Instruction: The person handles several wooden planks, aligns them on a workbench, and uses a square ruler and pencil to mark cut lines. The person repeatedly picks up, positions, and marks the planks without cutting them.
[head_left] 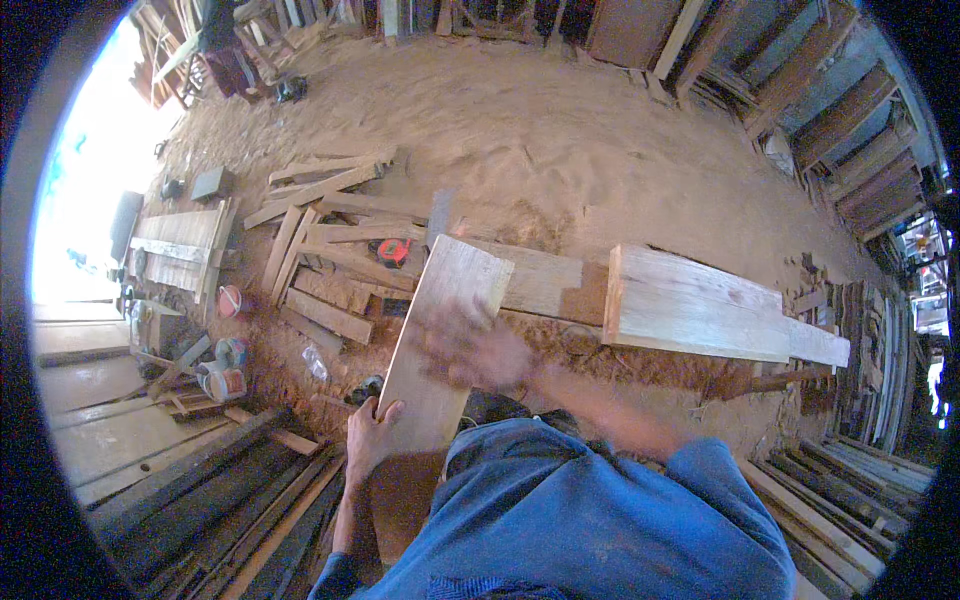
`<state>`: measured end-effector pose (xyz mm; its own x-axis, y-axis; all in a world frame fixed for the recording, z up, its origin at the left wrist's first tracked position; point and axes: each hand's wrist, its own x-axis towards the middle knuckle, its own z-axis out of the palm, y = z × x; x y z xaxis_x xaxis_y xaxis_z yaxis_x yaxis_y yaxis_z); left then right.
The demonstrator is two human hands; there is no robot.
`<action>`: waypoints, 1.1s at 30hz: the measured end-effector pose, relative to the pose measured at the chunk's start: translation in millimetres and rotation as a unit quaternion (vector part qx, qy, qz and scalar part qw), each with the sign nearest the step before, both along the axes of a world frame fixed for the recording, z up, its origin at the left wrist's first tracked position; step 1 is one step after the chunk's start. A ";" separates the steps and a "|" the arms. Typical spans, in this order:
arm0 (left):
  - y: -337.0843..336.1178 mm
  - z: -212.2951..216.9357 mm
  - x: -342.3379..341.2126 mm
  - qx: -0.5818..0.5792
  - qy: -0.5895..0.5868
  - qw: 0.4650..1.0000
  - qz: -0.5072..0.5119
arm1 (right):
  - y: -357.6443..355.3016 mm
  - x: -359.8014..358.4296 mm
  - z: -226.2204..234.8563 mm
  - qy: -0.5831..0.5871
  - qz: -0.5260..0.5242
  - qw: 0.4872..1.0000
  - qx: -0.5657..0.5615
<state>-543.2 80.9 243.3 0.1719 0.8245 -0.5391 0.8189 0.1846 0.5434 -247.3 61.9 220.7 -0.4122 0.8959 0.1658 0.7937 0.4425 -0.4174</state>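
Both hands work a pale plank (437, 340) slanting over the sawdust floor (560, 130): left hand (372, 432) clamps its lower edge, while the blurred right hand (470, 345) lies flat, fingers spread, on top.

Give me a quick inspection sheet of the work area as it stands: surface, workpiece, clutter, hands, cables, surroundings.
Surface: sawdust-covered ground.
Job's things: pale plank, angled away from the person, far end overlapping a long board.
Clutter: thick beam, offcut pile, red tape measure, small tins.
Hands: left hand grips the plank's near left edge; right hand blurred over its face.
Cables: nothing seen.
Surroundings: stacked timber at right, dark planks lower left.
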 end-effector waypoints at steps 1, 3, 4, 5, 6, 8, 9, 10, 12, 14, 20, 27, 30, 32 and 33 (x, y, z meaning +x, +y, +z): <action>-0.4 -4.1 -1.7 0.003 -0.004 1.000 -0.012 | 17.6 12.3 1.0 -0.074 -0.058 0.995 -0.019; -2.5 -13.1 -8.2 0.007 -0.013 0.999 -0.034 | 43.4 58.3 6.0 -0.068 -0.151 0.985 0.046; -2.0 -18.7 -13.1 -0.031 -0.046 0.998 -0.028 | 52.5 84.5 7.9 -0.178 -0.209 0.958 -0.082; 0.5 -25.1 -18.2 -0.071 -0.084 0.994 -0.019 | 60.9 111.3 9.6 -0.156 -0.305 0.935 -0.089; 2.8 -32.8 -21.6 -0.117 -0.115 0.986 0.000 | 68.5 135.9 10.4 -0.126 -0.398 0.904 -0.091; 4.7 -50.5 -23.8 -0.211 -0.111 0.970 0.055 | 70.8 147.3 3.0 0.200 -0.521 0.829 -0.017; 1.6 -59.2 -21.7 -0.247 -0.149 0.953 0.088 | 69.5 146.1 0.7 0.367 -0.506 0.780 -0.022; -1.5 -67.0 -18.6 -0.288 -0.268 0.913 0.112 | 71.5 134.0 -1.6 0.438 -0.498 0.748 0.010; -6.4 -82.4 -4.7 -0.353 -0.379 0.842 0.147 | 75.2 96.1 1.0 0.333 -0.486 0.796 0.136; -6.7 -94.4 13.8 -0.388 -0.409 0.812 0.150 | 80.9 57.8 16.6 0.438 -0.425 0.792 0.017; 5.3 -107.1 54.2 -0.418 -0.413 0.801 0.119 | 22.4 -48.5 46.4 0.153 -0.111 0.969 0.158; 12.7 -110.9 72.8 -0.417 -0.402 0.812 0.072 | 55.3 45.1 19.2 -0.017 -0.247 0.968 -0.033; 12.1 -112.9 75.0 -0.415 -0.399 0.816 0.056 | 79.6 98.5 23.7 0.096 -0.605 0.790 -0.014; 12.5 -113.8 77.1 -0.415 -0.396 0.817 0.048 | 65.2 104.6 25.5 0.251 -0.526 0.808 0.086; 13.0 -114.2 78.6 -0.415 -0.396 0.818 0.042 | 57.1 102.7 26.7 0.324 -0.468 0.809 0.149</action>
